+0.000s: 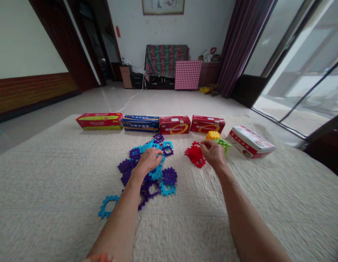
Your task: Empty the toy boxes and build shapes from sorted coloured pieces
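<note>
My left hand (150, 160) lies over a heap of blue and purple notched plastic building pieces, its fingers loosely bent and the thumb a little apart. Light blue pieces (156, 172) show under and around it, with purple pieces (126, 166) to its left. My right hand (214, 152) is closed in a pinch beside several red notched pieces (195, 154); whatever its fingertips hold is hidden. Just behind that hand are a yellow piece (213, 135) and green pieces (224, 145), partly covered by it.
Across the far side of the pale quilted mat (180, 222) stand a red-and-yellow box (99, 121), a blue box (141, 124) and two red boxes (174, 125). A white-and-red box (252, 142) sits at the right. One blue square frame piece (103, 208) lies near my left forearm.
</note>
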The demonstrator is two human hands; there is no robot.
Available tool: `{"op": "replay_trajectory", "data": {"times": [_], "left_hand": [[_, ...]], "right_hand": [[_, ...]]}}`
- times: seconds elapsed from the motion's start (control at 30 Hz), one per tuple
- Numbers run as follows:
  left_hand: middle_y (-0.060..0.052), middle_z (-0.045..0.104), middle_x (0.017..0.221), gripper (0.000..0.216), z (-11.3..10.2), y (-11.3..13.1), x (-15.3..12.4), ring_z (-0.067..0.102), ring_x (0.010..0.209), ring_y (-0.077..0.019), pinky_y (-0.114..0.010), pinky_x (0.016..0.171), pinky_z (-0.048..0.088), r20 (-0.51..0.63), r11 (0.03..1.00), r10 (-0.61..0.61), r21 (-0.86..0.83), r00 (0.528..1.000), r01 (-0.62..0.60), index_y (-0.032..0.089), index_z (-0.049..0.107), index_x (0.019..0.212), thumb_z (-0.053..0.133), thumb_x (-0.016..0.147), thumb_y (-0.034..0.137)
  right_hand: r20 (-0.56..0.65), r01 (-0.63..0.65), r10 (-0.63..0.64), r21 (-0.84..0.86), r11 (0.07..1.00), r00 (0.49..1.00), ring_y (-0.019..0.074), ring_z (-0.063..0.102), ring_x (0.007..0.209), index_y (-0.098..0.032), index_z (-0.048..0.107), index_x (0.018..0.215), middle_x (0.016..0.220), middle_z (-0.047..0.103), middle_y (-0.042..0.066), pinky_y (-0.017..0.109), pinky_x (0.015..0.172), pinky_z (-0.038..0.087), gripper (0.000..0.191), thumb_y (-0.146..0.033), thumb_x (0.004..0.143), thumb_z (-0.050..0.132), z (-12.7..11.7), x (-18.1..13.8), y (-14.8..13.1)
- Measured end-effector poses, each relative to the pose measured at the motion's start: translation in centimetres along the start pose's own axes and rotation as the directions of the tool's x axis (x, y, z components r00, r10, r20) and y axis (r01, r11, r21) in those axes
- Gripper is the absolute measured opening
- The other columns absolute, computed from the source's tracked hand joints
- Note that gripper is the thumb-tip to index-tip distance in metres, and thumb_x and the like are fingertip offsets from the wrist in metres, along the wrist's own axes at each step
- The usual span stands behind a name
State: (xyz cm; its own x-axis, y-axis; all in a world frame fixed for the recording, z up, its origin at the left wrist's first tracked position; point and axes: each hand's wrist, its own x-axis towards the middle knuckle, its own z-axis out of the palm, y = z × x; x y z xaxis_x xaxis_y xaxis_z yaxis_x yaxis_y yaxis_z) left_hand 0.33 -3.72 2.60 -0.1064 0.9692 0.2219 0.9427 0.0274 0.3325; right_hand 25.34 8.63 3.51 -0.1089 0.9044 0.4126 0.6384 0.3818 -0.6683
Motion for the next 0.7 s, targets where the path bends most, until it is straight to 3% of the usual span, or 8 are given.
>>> {"op": "replay_trajectory", "data": {"times": [0.1, 0.23, 0.37, 0.5, 0.7], "left_hand": [[-0.004, 0.074, 0.105, 0.028, -0.2, -0.1, 0.3, 0.066, 0.101, -0.0182, -0.032, 0.098, 0.049, -0.083, 1.0, -0.028, -0.008, 0.996, 0.028, 0.022, 0.073, 0.101, 0.049, 0.086, 0.017], [-0.009, 0.064, 0.126, 0.034, -0.4, -0.5, 0.4, 0.057, 0.119, -0.0214, -0.034, 0.108, 0.042, -0.221, 0.996, -0.039, 0.065, 0.975, 0.054, 0.019, 0.068, 0.114, 0.049, 0.086, 0.017], [-0.013, 0.046, 0.146, 0.047, -0.2, -0.6, -0.2, 0.043, 0.134, -0.0271, -0.041, 0.11, 0.039, -0.148, 0.986, -0.064, 0.144, 0.987, 0.085, 0.018, 0.056, 0.13, 0.055, 0.084, 0.022], [-0.011, 0.046, 0.144, 0.037, 0.0, -0.7, -0.7, 0.047, 0.13, -0.0269, -0.041, 0.105, 0.043, -0.037, 0.979, -0.129, 0.156, 0.991, 0.134, 0.023, 0.061, 0.122, 0.053, 0.086, 0.025], [-0.014, 0.049, 0.144, 0.041, -0.5, -2.5, -1.1, 0.05, 0.129, -0.0273, -0.038, 0.106, 0.041, -0.059, 0.932, -0.313, 0.173, 0.948, 0.318, 0.02, 0.061, 0.125, 0.052, 0.086, 0.031]], "right_hand": [[-0.097, 0.068, -0.081, -0.131, 0.989, 0.992, 0.0224, 0.061, 0.072, -0.017, 0.071, 0.09, 0.088, 0.068, 0.012, 0.036, 0.07, 0.048, 0.025, -0.029, 0.078, 0.052, 0.2, -0.4, -0.5], [-0.129, 0.245, -0.253, -0.077, 0.967, 0.959, 0.0223, 0.061, 0.082, -0.019, 0.068, 0.097, 0.097, 0.065, 0.011, 0.035, 0.075, 0.049, 0.024, -0.025, 0.084, 0.048, 1.4, -1.8, -2.7], [0.083, 0.369, -0.372, 0.049, 0.928, 0.925, 0.0203, 0.063, 0.086, -0.02, 0.066, 0.1, 0.097, 0.066, 0.009, 0.031, 0.078, 0.049, 0.024, -0.017, 0.086, 0.047, 4.1, -4.6, -4.7], [0.316, 0.402, -0.398, 0.056, 0.914, 0.861, 0.0202, 0.063, 0.092, -0.02, 0.064, 0.107, 0.103, 0.067, 0.009, 0.03, 0.082, 0.048, 0.028, -0.013, 0.086, 0.047, 6.1, -7.1, -4.9], [0.383, 0.426, -0.414, 0.057, 0.903, 0.826, 0.0205, 0.062, 0.093, -0.018, 0.066, 0.099, 0.103, 0.068, 0.01, 0.03, 0.085, 0.046, 0.021, -0.014, 0.089, 0.048, 6.5, -7.6, -4.2]]}}
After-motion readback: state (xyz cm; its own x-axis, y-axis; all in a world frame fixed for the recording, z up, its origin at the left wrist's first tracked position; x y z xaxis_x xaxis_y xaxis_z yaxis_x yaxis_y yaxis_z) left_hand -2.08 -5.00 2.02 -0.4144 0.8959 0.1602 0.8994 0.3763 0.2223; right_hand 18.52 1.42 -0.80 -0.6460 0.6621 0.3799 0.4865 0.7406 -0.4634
